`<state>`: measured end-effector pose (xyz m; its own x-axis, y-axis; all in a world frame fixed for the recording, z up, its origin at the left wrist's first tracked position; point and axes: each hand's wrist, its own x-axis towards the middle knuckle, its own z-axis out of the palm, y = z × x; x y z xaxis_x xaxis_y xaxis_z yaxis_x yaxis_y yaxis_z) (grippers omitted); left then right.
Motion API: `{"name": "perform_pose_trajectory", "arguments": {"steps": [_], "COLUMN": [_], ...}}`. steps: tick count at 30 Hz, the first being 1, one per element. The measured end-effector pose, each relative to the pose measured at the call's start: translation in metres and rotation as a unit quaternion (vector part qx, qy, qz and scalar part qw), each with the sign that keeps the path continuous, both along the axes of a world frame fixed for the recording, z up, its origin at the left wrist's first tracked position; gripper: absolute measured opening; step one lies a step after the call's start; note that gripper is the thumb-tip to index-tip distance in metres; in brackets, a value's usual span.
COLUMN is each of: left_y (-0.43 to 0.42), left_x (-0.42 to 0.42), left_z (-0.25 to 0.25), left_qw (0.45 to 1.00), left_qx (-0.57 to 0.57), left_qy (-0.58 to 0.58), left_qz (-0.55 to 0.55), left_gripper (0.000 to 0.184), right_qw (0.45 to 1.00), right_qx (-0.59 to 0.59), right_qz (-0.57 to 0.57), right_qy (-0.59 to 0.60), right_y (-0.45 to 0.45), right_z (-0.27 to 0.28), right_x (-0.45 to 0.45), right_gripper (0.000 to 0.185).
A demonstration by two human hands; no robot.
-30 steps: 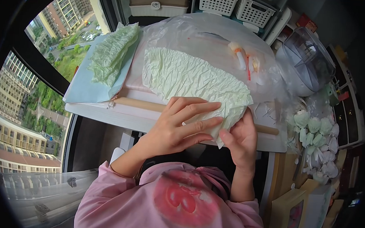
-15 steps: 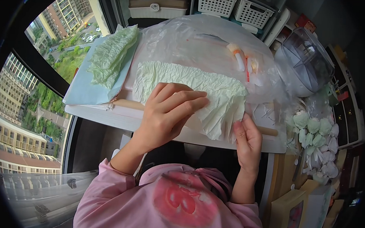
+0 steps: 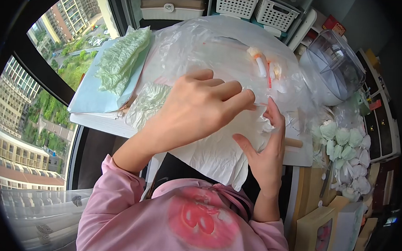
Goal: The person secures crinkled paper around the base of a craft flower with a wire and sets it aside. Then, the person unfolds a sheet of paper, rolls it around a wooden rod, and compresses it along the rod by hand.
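Paper beneath the left grip, which seemingly pinches it, looks light, tearable, best edge-held, the right grip spread alongside

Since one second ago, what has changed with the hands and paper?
The left hand moved forward and rightward. The right hand opened from its pinch on the pale paper, whose near end reaches farther past the table edge. The green paper on the blue sheet stayed put.
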<state>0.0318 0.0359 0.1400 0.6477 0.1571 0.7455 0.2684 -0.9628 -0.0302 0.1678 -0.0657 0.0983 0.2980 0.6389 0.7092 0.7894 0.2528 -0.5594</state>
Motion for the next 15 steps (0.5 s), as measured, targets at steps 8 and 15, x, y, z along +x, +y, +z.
{"name": "perform_pose_trajectory", "arguments": {"steps": [8, 15], "left_y": [0.001, 0.002], "left_x": [-0.031, -0.071], "left_z": [0.01, -0.058], "left_qw": [0.985, 0.925], "left_qx": [0.077, -0.326], "left_qy": [-0.079, -0.189], "left_qz": [0.135, 0.034], "left_gripper": [0.073, 0.063], "right_qw": [0.97, 0.884], "right_qx": [-0.096, -0.055], "right_qz": [0.062, 0.102], "right_qy": [0.213, 0.453], "right_y": [-0.007, -0.012], "right_z": [-0.024, -0.026], "right_x": [0.034, 0.057], "right_gripper": [0.018, 0.03]}}
